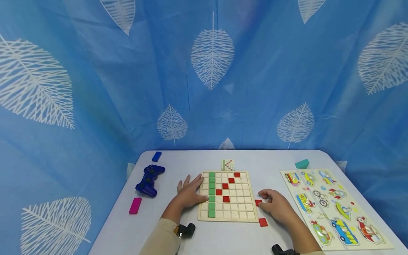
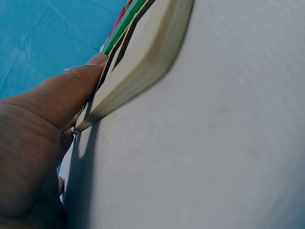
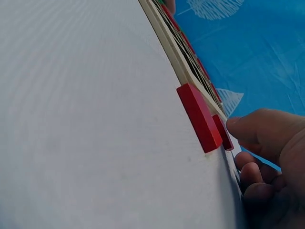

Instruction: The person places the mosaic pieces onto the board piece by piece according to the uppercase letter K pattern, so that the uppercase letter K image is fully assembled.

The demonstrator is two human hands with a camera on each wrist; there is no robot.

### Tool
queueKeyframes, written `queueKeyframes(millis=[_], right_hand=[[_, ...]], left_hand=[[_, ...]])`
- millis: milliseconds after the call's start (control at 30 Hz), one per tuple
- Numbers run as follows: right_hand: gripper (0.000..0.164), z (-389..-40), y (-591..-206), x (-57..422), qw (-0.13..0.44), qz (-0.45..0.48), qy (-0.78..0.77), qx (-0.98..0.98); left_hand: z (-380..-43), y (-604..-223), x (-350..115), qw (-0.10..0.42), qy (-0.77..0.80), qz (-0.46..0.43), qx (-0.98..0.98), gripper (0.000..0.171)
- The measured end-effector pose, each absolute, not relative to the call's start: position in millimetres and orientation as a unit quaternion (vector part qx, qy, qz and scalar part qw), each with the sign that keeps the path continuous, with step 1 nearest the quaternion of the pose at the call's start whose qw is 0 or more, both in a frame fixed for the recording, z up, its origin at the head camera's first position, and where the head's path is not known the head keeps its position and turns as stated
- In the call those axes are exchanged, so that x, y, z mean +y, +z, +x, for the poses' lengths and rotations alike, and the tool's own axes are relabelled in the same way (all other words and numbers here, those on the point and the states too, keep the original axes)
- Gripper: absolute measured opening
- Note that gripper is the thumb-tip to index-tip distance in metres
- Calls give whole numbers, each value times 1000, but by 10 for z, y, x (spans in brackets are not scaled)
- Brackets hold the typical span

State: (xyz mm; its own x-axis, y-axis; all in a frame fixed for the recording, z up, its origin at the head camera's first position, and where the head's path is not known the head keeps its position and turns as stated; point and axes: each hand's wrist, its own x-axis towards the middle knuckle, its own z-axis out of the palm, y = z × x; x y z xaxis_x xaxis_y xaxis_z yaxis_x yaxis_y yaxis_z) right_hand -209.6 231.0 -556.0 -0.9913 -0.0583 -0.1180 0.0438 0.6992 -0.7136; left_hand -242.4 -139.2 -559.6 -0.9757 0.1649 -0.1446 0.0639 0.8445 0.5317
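A wooden grid board point(image 1: 236, 215) lies flat on the table, with several green tiles point(image 1: 211, 200) in one column. Several red tiles point(image 1: 225, 186) sit in its cells, most along a diagonal. My left hand point(image 1: 188, 194) rests on the board's left edge, fingers spread, thumb over the rim. To the right of the board, my right hand point(image 1: 278, 205) is at a loose red tile point(image 1: 258, 202); its thumb is at the tile, and contact is hard to tell. Another loose red tile point(image 3: 199, 118) lies nearer, by the board's lower right corner. A small pattern card point(image 1: 227, 165) lies behind the board.
On the left are a blue game controller point(image 1: 149, 180), a pink block point(image 1: 135, 205) and a blue block point(image 1: 156, 156). A vehicle picture puzzle point(image 1: 331, 209) covers the right side, with a teal block point(image 1: 302, 164) behind it. A blue leaf-print curtain point(image 1: 255, 106) hangs behind the table.
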Motion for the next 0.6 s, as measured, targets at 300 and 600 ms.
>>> queueKeyframes(millis=[300, 600], right_hand=[[43, -2092, -5581, 2282, 63, -22, -362, 930], [35, -2075, -5589, 2279, 67, -21, -355, 932]], left_hand=[[-2392, -5581, -1394, 87, 279, 62, 954, 97], [-2391, -5592, -1395, 89, 276, 65, 955, 98]])
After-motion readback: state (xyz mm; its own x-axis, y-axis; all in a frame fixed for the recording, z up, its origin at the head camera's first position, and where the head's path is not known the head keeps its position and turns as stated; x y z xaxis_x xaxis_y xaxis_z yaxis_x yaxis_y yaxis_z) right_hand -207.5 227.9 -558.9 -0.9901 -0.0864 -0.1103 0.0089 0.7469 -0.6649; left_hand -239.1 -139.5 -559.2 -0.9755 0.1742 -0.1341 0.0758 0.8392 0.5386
